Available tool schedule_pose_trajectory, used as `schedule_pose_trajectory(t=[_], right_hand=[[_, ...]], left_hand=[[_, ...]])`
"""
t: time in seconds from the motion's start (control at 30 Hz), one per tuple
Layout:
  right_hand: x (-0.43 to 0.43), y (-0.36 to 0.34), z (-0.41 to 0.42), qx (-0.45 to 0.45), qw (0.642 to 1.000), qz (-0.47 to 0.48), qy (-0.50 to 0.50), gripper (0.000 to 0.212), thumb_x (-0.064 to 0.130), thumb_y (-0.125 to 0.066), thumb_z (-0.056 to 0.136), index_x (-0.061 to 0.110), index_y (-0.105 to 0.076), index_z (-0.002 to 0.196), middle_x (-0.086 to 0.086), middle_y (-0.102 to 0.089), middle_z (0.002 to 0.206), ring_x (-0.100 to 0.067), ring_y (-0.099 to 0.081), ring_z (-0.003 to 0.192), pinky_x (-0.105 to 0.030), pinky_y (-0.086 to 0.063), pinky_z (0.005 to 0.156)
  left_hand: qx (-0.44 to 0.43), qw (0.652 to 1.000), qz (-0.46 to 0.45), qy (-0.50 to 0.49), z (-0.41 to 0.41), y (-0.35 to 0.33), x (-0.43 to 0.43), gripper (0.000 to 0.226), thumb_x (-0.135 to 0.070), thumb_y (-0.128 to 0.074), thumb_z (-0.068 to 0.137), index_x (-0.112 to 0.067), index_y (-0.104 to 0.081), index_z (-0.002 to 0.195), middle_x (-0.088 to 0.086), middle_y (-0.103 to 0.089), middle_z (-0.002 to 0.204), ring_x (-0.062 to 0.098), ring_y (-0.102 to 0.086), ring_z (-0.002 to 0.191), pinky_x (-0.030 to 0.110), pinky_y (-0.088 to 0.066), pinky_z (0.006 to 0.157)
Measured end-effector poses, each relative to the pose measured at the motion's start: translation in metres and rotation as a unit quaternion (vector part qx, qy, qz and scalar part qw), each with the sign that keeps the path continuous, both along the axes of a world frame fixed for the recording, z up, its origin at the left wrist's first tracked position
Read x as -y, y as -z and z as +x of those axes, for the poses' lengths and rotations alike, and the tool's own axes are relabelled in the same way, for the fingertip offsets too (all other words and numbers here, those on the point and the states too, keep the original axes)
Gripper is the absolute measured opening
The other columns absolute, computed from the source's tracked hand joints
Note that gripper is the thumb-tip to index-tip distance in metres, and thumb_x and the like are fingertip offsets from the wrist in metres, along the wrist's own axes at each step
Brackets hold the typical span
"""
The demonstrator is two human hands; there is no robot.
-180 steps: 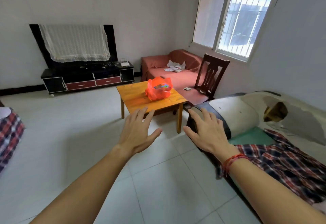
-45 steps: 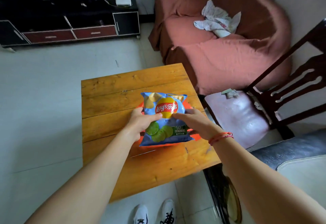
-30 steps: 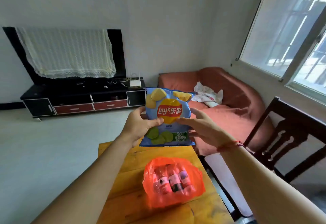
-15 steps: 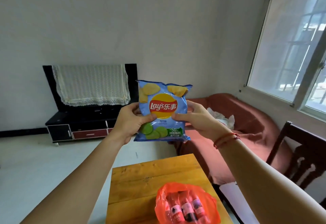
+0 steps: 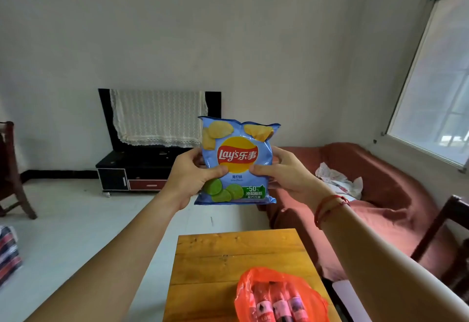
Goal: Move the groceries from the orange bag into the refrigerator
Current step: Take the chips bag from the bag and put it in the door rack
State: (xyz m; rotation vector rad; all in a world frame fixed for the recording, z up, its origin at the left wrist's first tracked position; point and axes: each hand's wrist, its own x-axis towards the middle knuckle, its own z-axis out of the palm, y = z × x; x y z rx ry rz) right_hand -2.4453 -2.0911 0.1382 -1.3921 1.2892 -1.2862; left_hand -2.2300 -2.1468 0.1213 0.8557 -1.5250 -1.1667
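Note:
A blue bag of lime-flavour crisps (image 5: 237,144) is held upright in the air in front of me. My left hand (image 5: 193,177) grips its left edge and my right hand (image 5: 284,173) grips its right edge, thumbs on the front. Below, the orange plastic bag (image 5: 276,293) lies open on the wooden table (image 5: 223,260), with three small bottles (image 5: 276,304) showing inside it. No refrigerator is in view.
A black TV stand (image 5: 132,172) with a lace-covered screen (image 5: 157,116) stands against the far wall. A red-covered sofa (image 5: 375,195) is at the right under the window (image 5: 436,108). Dark wooden chairs stand at far left (image 5: 12,172) and lower right (image 5: 446,230). White tiled floor (image 5: 76,233) lies to the left.
Both hands have lifted the crisp bag out of the orange bag and up to chest height. My view has risen from the table and turned slightly left.

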Motion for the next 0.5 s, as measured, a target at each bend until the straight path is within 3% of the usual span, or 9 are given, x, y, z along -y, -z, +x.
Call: schedule_pose_trajectory(t=[0.13,0.37,0.5], right_hand=[[0.019,0.004,0.022,0.013,0.998,0.013,-0.058,0.04,0.006,-0.077,0.085,0.013,-0.062,0.121,-0.008,-0.077,0.107,-0.025,-0.076,0.09,-0.034,-0.063,0.069],[0.034,0.009,0.066,0.011,0.983,0.015,-0.181,0.038,0.002,-0.078,0.082,0.018,-0.065,0.113,-0.007,-0.077,0.105,-0.026,-0.076,0.092,-0.042,-0.063,0.077],[0.034,0.012,0.111,-0.003,0.964,0.017,-0.264,0.042,0.004,-0.079,0.081,0.017,-0.064,0.118,-0.007,-0.076,0.107,-0.027,-0.075,0.095,-0.047,-0.061,0.082]], left_hand=[[0.002,0.998,-0.002,-0.057,0.028,0.003,-0.011,0.034,-0.008,-0.085,0.072,-0.018,-0.069,0.101,-0.001,-0.076,0.097,0.013,-0.073,0.088,0.027,-0.059,0.07],[-0.007,0.987,0.011,-0.163,0.074,0.008,-0.054,0.036,-0.011,-0.084,0.073,-0.021,-0.068,0.104,-0.003,-0.077,0.099,0.014,-0.073,0.094,0.029,-0.06,0.076],[-0.023,0.971,0.017,-0.238,0.109,0.011,-0.096,0.039,-0.007,-0.084,0.073,-0.018,-0.068,0.107,-0.003,-0.077,0.1,0.015,-0.073,0.095,0.03,-0.06,0.077]])
